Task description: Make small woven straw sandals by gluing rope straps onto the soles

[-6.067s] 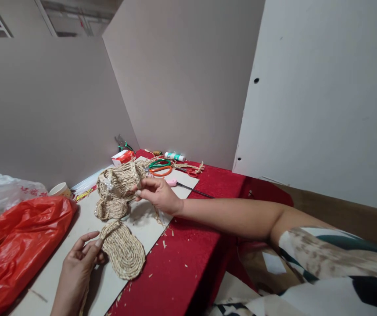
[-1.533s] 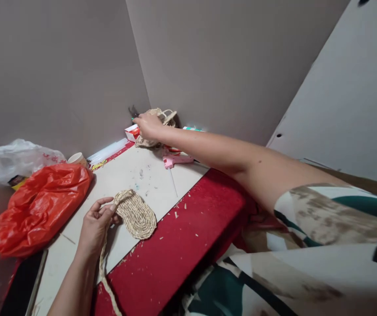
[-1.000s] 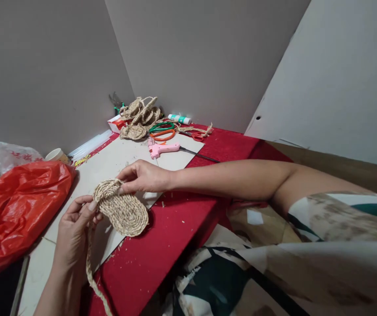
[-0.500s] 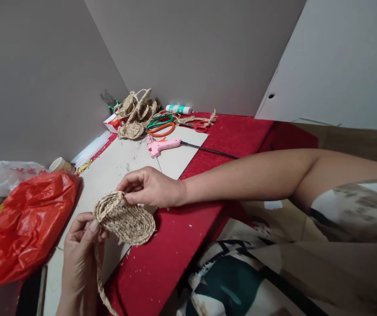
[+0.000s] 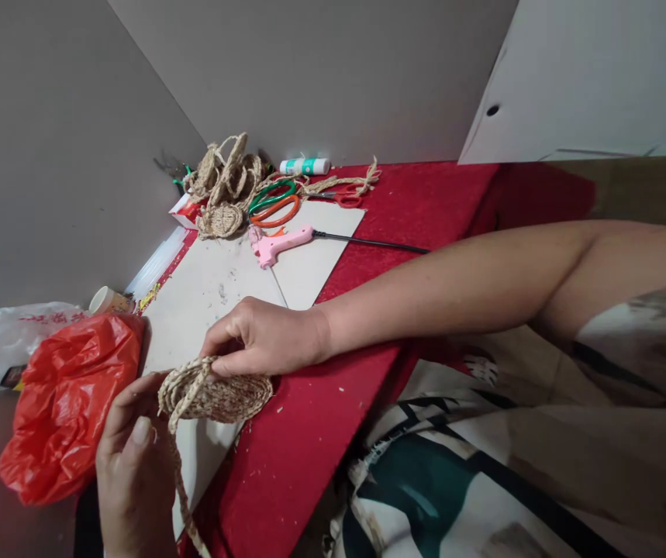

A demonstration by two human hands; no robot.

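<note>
A small slipper-shaped piece of coiled, braided straw (image 5: 231,399) is held over the table edge, with a coiled band across its left end. My right hand (image 5: 266,337) pinches this piece at the band's upper edge between thumb and fingers. From its left end a braided straw cord (image 5: 183,496) hangs down, past the inner side of my left hand (image 5: 138,446). The left thumb stands off the straw, while the forefinger reaches to the left end of the piece. My other left fingers are partly hidden behind.
A pink glue gun (image 5: 277,246) with a black cable lies on white board (image 5: 193,287) over red cloth (image 5: 309,434). Behind are green-and-orange-handled scissors (image 5: 274,208), red-handled scissors (image 5: 347,198) and a straw heap (image 5: 228,182). A red plastic bag (image 5: 77,403) and paper cup (image 5: 108,300) stand left.
The straw piece has tilted so its sole shows at a flatter angle. My left thumb has come off its left end, and that hand has shifted slightly left. My right hand keeps its pinch.
</note>
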